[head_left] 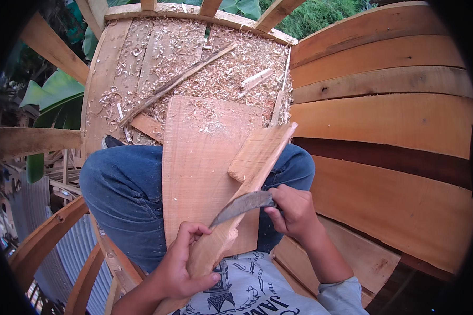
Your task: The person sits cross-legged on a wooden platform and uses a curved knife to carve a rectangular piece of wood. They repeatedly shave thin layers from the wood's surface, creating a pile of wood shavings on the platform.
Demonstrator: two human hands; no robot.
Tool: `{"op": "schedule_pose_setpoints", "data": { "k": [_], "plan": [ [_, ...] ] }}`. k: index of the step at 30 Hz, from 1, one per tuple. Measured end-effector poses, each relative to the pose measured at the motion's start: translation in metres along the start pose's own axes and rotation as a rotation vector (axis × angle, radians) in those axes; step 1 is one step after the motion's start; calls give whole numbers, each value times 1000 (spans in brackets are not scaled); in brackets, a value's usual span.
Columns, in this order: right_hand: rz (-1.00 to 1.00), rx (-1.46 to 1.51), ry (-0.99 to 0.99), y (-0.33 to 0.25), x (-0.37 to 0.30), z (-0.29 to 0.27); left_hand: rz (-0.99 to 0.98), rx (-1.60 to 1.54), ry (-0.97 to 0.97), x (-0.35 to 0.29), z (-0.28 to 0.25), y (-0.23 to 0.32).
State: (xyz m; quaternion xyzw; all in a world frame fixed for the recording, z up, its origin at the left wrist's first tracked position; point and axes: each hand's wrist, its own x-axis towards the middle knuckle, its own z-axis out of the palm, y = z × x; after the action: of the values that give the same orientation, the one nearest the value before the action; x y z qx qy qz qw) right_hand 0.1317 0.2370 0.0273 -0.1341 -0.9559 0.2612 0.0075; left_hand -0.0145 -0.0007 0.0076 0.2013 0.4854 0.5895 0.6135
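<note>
A carved piece of wood [258,156] slants over my lap, its far end leaning up to the right. My left hand [180,268] is closed on its near end, with the fingertips at the tip of a knife. The knife [240,207] has a dark, curved blade that lies across the wood's edge. Wrapped round its handle is my right hand [295,211], which mostly hides the grip. Beneath the wood, a wide flat board [194,152] rests over my legs. Roughly cut fibres show on the wood's near right edge.
Curled shavings [194,39] cover the plank floor ahead. A long stick [178,83] and short offcuts [256,79] lie among them. Plank siding [378,126] rises on my right. Wooden posts [55,47] and a rail [50,236] stand on my left.
</note>
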Motion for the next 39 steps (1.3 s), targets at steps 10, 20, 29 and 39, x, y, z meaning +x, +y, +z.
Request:
{"op": "schedule_pose_setpoints", "data": {
  "k": [10, 20, 29, 39],
  "plan": [
    [-17, 116, 170, 18, -9, 23, 0, 33, 14, -2, 6, 3],
    [490, 270, 363, 33, 0, 29, -16, -5, 23, 1, 11, 1],
    [181, 155, 314, 41, 0, 31, -60, -14, 55, -1, 12, 2],
    [386, 215, 381, 53, 4, 26, -98, 17, 72, 1, 14, 5]
  ]
}}
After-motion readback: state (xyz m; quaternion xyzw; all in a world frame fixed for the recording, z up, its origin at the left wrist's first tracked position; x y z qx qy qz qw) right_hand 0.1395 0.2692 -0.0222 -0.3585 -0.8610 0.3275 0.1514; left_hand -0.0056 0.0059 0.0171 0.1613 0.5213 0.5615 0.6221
